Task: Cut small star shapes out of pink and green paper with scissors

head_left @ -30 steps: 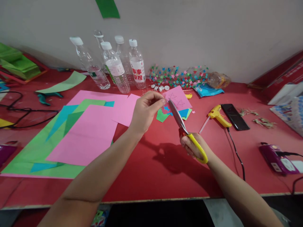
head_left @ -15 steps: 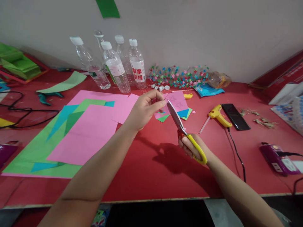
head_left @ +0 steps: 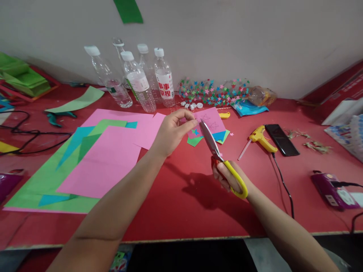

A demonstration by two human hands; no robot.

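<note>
One pair of scissors (head_left: pixel 216 152), clamped in the right hand (head_left: pixel 222 175), points at the pinched-together left hand (head_left: pixel 172 132) (contents unclear).

Pink, green, blue and yellow over a red tabletop (head_left: pixel 176 215)
Scissors (head_left: pixel 220 155) in the right hand (head_left: pixel 222 176): yellow-and-red handles. Just beyond it — pink paper (head_left: pixel 217 116) with dark star outlines; farther off, a clear bottle (head_left: pixel 214 91) speckled with multicoloured stars. Left of the left hand (head_left: pixel 173 133), pink, green and blue sheets (head_left: pixel 104 162).
</note>
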